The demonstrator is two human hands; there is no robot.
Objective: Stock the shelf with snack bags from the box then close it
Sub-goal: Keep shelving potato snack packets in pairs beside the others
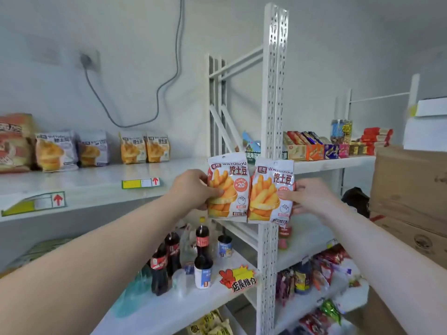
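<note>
– Four bags (93,149) of one brand are already being displayed upright on the left shelf (101,180); the orange pair (145,148) among them is being matched by what is being carried. How are those being gripped?

– One apiece. The left hand (193,189) is being curled round the left edge of the left bag (228,187), thumb across the front. The right bag (271,192), touching the first edge to edge, is being pinched at its right side by the right hand (312,197), thumb in front, fingers behind.

– Where are they being held?

– In the air, in front of the white post (274,93), about level with the shelf's front edge, and not yet set down.

– And the box?

– Cardboard boxes (408,180) are being glimpsed at the far right; which one is meant, and whether it is open, cannot be told. By judgement, stocking is being carried on partway: these two are being brought over, and the closing is being left for last.
</note>
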